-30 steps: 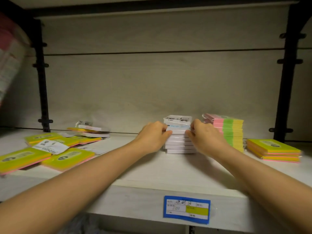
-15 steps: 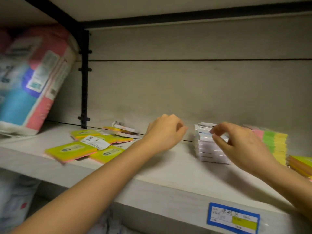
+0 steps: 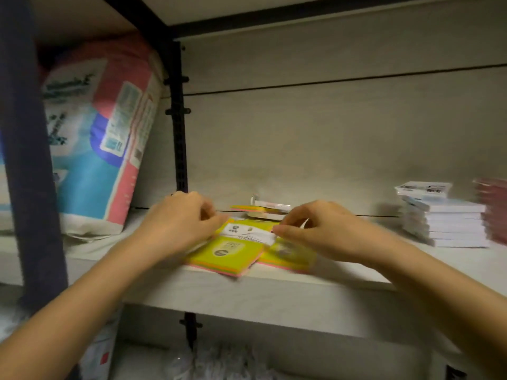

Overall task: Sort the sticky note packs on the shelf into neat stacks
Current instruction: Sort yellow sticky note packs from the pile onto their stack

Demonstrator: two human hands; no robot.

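Loose yellow-green sticky note packs (image 3: 227,256) lie overlapping near the shelf's front edge, with a white-labelled pack (image 3: 248,235) on top of them. My left hand (image 3: 178,226) curls its fingers onto the left end of that top pack. My right hand (image 3: 323,231) pinches its right end between thumb and forefinger. Behind the pile, a few small packs (image 3: 260,211) lie by the back wall. At the right stands a neat stack of white packs (image 3: 444,223), with a pink stack (image 3: 493,209) at the frame's edge. The view is blurred.
A large tissue bag (image 3: 96,138) leans in the bay to the left, behind a black upright (image 3: 178,119). The pale shelf board (image 3: 247,294) runs across in front of me. More wrapped goods lie on the shelf below.
Both hands left the white stack and moved left to the loose yellow-green packs. My view swung left too, so the white stack now sits far right.
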